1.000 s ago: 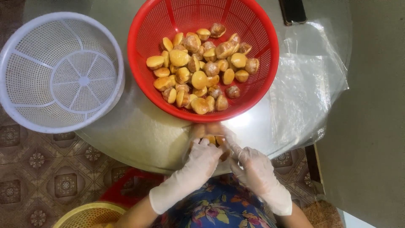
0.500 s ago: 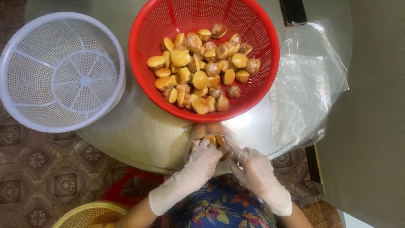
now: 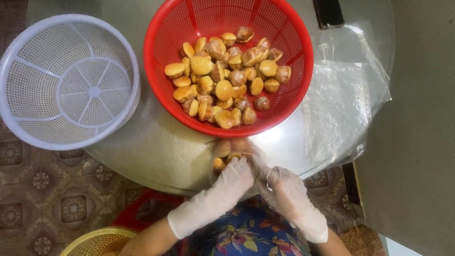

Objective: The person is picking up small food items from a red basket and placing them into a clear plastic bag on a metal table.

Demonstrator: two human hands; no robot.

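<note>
Glass table [image 3: 156, 151]: both gloved hands [image 3: 258, 182] pinch a filled clear bag [image 3: 232, 154].

My gloves [image 3: 232, 182] are translucent white. Red basket [image 3: 298, 90] holds golden-yellow and brown pastries [image 3: 222, 90]. White perforated basket [image 3: 28, 128]. Yellow basket [image 3: 99, 242]. Brown floral floor tiles [image 3: 42, 180]. My clothing [image 3: 246, 234] is blue, flowered.

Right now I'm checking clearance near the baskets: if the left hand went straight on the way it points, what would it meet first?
The left hand points up and rightward, already touching the small clear bag of pastries. Beyond that, likely the red basket; depth is unclear.
</note>
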